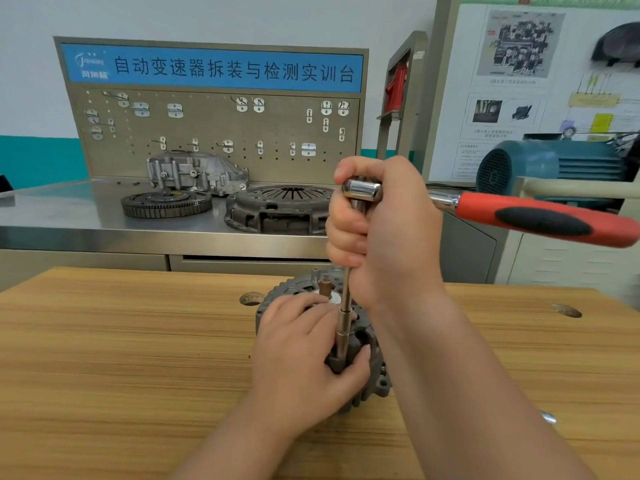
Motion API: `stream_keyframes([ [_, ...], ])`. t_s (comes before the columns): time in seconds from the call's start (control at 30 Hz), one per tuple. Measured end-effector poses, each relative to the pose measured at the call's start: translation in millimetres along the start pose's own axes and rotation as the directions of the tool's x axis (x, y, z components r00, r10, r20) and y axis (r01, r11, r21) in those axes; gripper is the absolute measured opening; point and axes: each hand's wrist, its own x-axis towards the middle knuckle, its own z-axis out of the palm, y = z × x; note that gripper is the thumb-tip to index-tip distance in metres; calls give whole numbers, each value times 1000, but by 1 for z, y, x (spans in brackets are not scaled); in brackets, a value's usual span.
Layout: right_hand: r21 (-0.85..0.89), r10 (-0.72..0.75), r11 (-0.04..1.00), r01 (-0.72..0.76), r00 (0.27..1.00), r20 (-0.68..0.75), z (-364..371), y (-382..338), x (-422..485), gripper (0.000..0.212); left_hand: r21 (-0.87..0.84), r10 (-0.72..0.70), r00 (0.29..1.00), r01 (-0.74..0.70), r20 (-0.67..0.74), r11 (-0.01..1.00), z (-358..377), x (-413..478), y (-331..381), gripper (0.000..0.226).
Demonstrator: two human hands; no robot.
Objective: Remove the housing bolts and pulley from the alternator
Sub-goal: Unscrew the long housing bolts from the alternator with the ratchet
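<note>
A dark grey alternator (375, 372) lies on the wooden table (121, 358), shaft end up, with a brown shaft stub (325, 287) showing at its top. My left hand (301, 355) grips the alternator body from the left. A ratchet wrench (540, 216) with a red and black handle points right. Its chrome head (362, 190) carries a long extension bar (343, 327) down into a socket at the housing's near edge. My right hand (384, 226) grips the ratchet head and the top of the extension. The bolt under the socket is hidden.
A steel bench (86, 216) behind the table holds a flywheel (166, 202), a clutch cover (280, 209) and an aluminium housing (197, 173). A pegboard panel (214, 126) stands at its back. A teal motor (554, 164) sits at right. The table has holes (250, 299).
</note>
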Motion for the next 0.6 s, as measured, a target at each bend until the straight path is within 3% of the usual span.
stream_keyframes([
  [0.2, 14, 48, 999, -50, 987, 152, -11, -8, 5, 27, 48, -39, 999, 38, 18, 998, 2, 2, 6, 22],
  [0.6, 34, 95, 994, -108, 956, 278, -20, -8, 13, 31, 64, -83, 996, 80, 40, 995, 0, 6, 13, 22],
])
